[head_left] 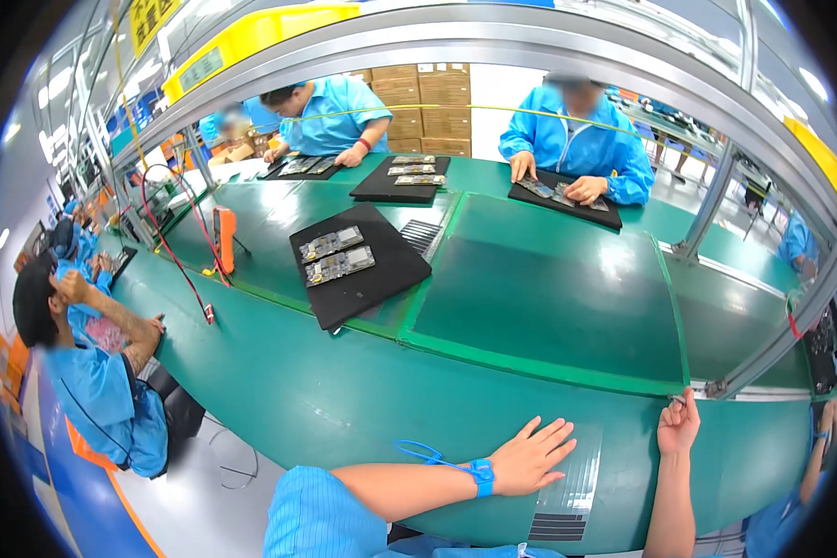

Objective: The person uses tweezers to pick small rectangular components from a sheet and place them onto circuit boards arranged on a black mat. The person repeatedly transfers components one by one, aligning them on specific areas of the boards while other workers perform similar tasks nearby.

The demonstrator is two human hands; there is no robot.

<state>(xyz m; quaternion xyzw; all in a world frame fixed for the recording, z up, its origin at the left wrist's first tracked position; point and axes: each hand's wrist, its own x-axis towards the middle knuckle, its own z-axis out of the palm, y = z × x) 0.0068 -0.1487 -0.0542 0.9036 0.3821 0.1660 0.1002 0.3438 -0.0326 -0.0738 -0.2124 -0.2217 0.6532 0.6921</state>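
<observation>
My left hand [533, 458] rests palm down on the green tabletop [363, 395], fingers spread and holding nothing. A blue wrist strap [482, 476] with a coiled cord is round that wrist. Farther right, my right hand [679, 426] is raised at the rail by the foot of a metal post, its fingers curled together at the tips. Whatever they grip is too small to make out. Ahead and to the left, a black mat [372, 293] carries two circuit boards: a far one [333, 243] and a near one [339, 265], both away from my hands.
A metal frame [749, 349] slants up at the right. Green tape [539, 372] borders a dark panel. An orange handheld meter [224, 237] stands at left near a red cable [181, 270]. Two people across the table handle boards on black mats; another person [112, 372] sits at left.
</observation>
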